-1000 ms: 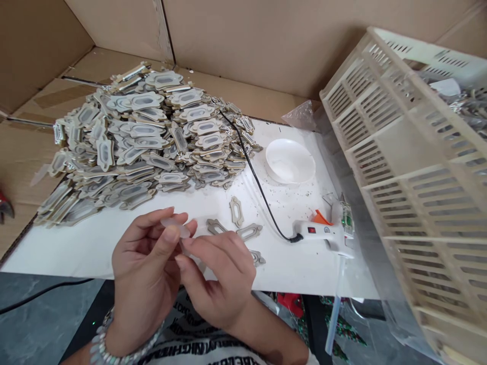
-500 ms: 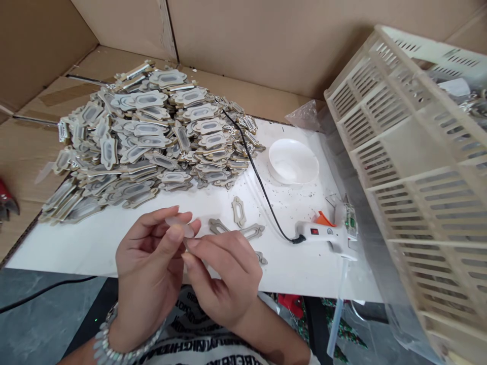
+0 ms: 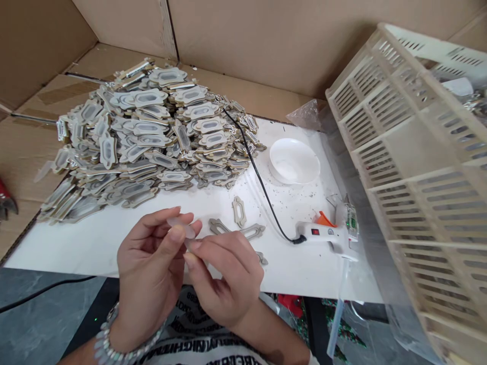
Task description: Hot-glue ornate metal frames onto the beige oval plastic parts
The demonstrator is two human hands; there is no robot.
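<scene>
Close to the table's front edge, my left hand (image 3: pixel 152 268) pinches a small, thin, translucent plastic piece (image 3: pixel 189 232) between thumb and fingers. My right hand (image 3: pixel 230 279) has its thumb and forefinger closed on the lower end of the same piece, and the fingertips partly cover it. Just beyond my hands a small grey ornate frame (image 3: pixel 239 211) lies flat. Two more frames rest beside it, a left one (image 3: pixel 218 226) and a right one (image 3: pixel 254 231). Part of another frame (image 3: pixel 262 257) shows past my right hand.
A large heap of similar frames (image 3: pixel 148 142) covers the left back. On the right are a white bowl (image 3: pixel 294 162), a white glue gun (image 3: pixel 327 235) with a black cord (image 3: pixel 262 185), and a cream plastic crate (image 3: pixel 391 152). Red-handled pliers (image 3: pixel 7 203) sit far left. Cardboard walls (image 3: pixel 258 45) enclose the back.
</scene>
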